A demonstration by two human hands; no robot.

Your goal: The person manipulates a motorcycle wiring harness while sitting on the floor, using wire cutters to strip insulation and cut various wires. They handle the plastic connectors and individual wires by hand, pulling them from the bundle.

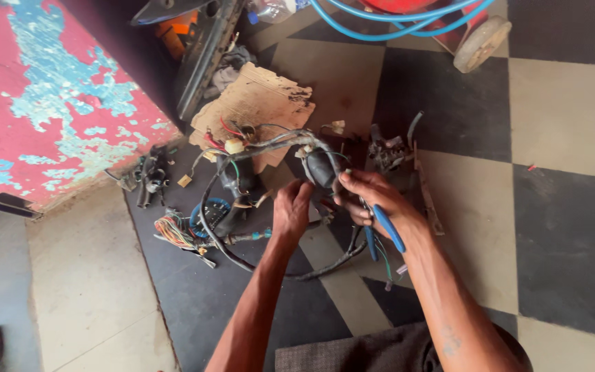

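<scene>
A tangled wiring harness of black sheathed cables and coloured wires lies on the checkered floor in front of me. My left hand grips a lower part of the harness. My right hand holds blue-handled pliers and also touches a black rubber boot on the harness, just above both hands. A loose bundle of coloured wires spreads at the harness's left end.
A torn piece of cardboard lies beyond the harness. A peeling red and blue panel stands at left. Small metal parts sit beside it. Blue hoses and a wheel are at the top.
</scene>
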